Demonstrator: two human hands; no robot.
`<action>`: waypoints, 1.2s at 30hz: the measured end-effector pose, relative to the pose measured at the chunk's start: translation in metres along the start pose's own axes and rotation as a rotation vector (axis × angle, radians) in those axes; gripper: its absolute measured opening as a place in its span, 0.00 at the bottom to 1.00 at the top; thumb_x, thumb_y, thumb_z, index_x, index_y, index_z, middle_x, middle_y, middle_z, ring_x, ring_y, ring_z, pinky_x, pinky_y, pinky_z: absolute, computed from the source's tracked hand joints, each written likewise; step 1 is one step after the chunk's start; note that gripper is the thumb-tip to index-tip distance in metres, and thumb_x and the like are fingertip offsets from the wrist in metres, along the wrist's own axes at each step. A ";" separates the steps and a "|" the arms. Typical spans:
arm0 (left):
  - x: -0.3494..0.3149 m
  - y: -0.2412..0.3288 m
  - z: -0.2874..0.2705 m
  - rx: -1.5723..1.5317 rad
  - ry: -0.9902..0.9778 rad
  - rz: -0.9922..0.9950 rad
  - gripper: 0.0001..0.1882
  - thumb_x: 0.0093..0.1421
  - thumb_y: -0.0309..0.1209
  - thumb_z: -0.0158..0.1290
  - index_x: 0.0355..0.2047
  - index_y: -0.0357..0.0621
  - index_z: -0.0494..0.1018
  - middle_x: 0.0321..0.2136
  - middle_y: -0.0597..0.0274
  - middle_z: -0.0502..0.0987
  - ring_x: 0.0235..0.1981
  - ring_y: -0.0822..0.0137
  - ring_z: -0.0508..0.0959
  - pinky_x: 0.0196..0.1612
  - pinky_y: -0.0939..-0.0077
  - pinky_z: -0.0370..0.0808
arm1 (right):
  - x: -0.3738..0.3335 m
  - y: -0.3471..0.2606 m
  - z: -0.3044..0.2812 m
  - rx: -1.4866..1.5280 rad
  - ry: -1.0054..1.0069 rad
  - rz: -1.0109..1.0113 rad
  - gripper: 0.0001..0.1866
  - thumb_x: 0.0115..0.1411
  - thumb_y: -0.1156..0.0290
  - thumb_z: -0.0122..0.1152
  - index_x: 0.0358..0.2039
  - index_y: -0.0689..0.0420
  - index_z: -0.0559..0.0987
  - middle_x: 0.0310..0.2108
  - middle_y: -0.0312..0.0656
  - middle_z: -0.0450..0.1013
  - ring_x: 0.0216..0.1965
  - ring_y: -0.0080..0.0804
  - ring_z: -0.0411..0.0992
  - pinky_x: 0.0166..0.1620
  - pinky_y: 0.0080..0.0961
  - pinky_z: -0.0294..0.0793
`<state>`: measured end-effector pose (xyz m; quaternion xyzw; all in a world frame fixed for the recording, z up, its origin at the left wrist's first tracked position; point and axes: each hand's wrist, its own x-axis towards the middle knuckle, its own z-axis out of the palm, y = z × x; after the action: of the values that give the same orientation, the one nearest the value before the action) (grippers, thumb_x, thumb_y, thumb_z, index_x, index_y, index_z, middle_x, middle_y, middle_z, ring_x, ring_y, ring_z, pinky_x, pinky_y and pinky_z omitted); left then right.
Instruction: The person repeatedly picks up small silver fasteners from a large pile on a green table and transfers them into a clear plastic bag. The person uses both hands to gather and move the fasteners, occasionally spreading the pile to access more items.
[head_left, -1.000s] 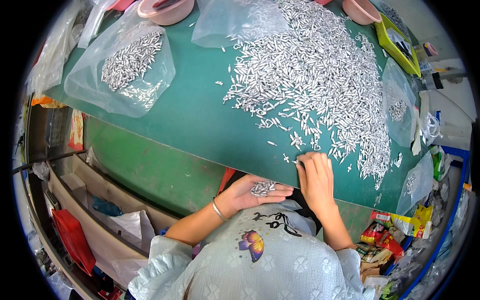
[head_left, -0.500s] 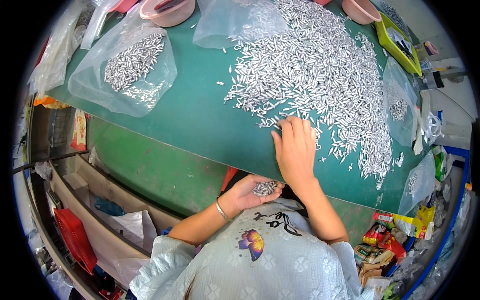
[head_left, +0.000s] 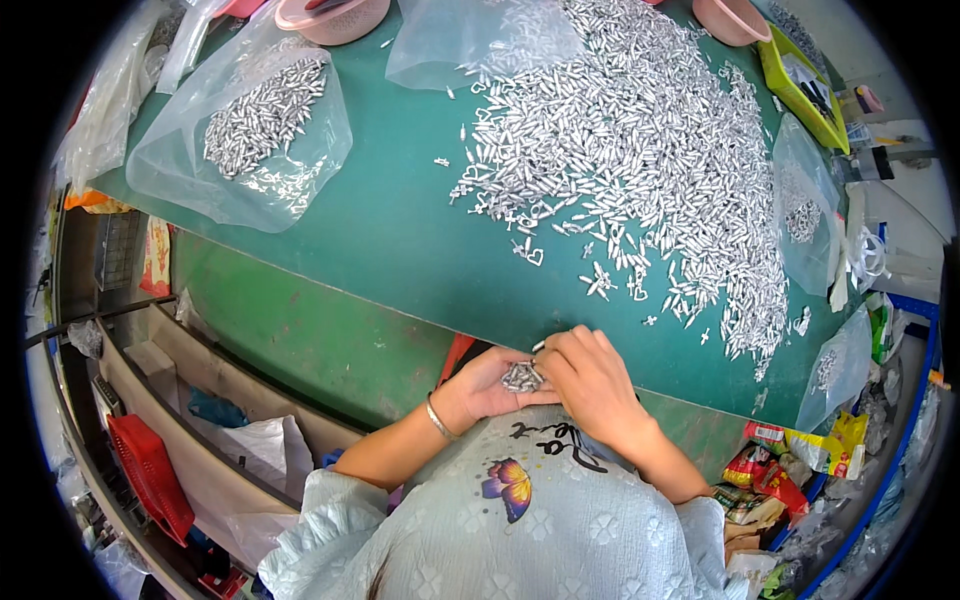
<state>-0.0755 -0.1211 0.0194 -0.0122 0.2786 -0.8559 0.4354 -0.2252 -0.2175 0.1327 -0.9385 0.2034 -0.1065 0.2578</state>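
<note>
Pinching a single small silver piece (head_left: 540, 346) between its fingers (head_left: 556, 352), the right hand (head_left: 592, 385) hovers directly over the cupped left hand (head_left: 490, 385), at the near edge of the green counter (head_left: 400, 240). The right-hand fingers are nearly closed, thumb and forefinger meeting on the piece, whose free end points up and left toward the counter; its exact long axis is too small to fix. The left hand lies palm up, fingers curled half open, cradling a small cluster of silver pieces (head_left: 522, 377). The two hands touch or nearly touch above this cluster, just in front of the person's chest.

The main heap of silver pieces (head_left: 650, 170) lies forward and to the right of the hands, spread across the counter, with loose stragglers (head_left: 600, 282) trailing toward the near edge. The right hand is the nearer one to the heap; the left sits below the counter's edge.

Further out: a clear plastic bag holding more pieces (head_left: 262, 115) at the far left, a second clear bag (head_left: 470, 40) at the back, a pink bowl (head_left: 330, 15) behind them, a yellow-green tray (head_left: 795, 75) at the far right, and smaller bags (head_left: 805, 215) along the right edge.
</note>
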 end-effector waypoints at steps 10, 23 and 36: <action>0.007 0.002 0.014 0.076 0.056 -0.077 0.28 0.66 0.31 0.35 0.59 0.14 0.54 0.60 0.24 0.59 0.63 0.38 0.63 0.66 0.48 0.61 | -0.003 0.009 -0.010 0.045 0.299 0.186 0.11 0.49 0.78 0.65 0.35 0.60 0.77 0.34 0.42 0.71 0.36 0.40 0.68 0.38 0.34 0.67; 0.003 0.004 -0.004 0.009 -0.003 -0.047 0.19 0.64 0.26 0.40 0.52 0.27 0.65 0.51 0.38 0.72 0.56 0.43 0.72 0.64 0.46 0.65 | -0.010 0.002 0.008 0.087 0.080 0.072 0.14 0.50 0.72 0.63 0.39 0.59 0.76 0.39 0.41 0.70 0.38 0.38 0.68 0.38 0.33 0.65; 0.009 -0.002 0.017 0.335 0.189 0.007 0.21 0.65 0.27 0.48 0.54 0.22 0.65 0.51 0.35 0.73 0.53 0.47 0.76 0.59 0.55 0.73 | 0.017 0.039 -0.007 -0.163 0.372 0.329 0.12 0.52 0.75 0.66 0.38 0.58 0.76 0.36 0.41 0.70 0.39 0.41 0.67 0.41 0.35 0.61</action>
<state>-0.0785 -0.1351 0.0332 0.1417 0.1719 -0.8862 0.4062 -0.2244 -0.2588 0.1195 -0.8748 0.4052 -0.2169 0.1532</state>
